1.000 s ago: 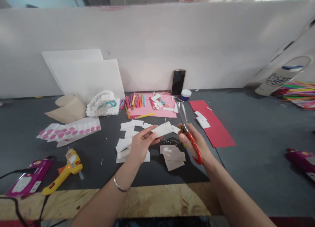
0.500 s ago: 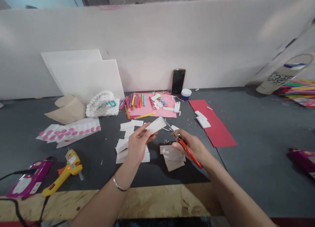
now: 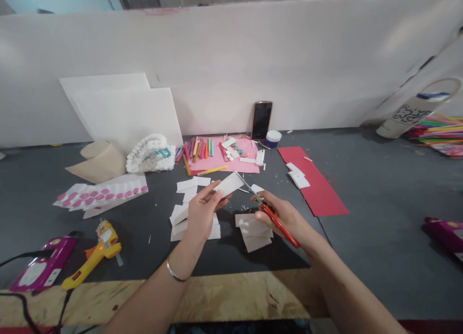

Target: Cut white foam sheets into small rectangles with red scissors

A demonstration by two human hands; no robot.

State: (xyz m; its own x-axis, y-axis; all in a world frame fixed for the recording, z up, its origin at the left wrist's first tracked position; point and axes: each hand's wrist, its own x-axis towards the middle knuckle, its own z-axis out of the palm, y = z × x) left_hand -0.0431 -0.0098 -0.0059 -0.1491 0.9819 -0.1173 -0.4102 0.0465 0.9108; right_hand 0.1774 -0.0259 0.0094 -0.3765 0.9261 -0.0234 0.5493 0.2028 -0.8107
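The left hand (image 3: 202, 211) pinches a white strip (image 3: 228, 185) between thumb and fingers, its forearm rising from the lower left. The right hand (image 3: 279, 216) grips red-handled scissors (image 3: 275, 218), their blade tips at the strip's edge, above a dark table (image 3: 376, 203).

No legible text is found. A dark looped design is noted on the white cylinder (image 3: 412, 114) at far right, unread; white labels on the magenta device (image 3: 43, 269), near left, are too small to be read.
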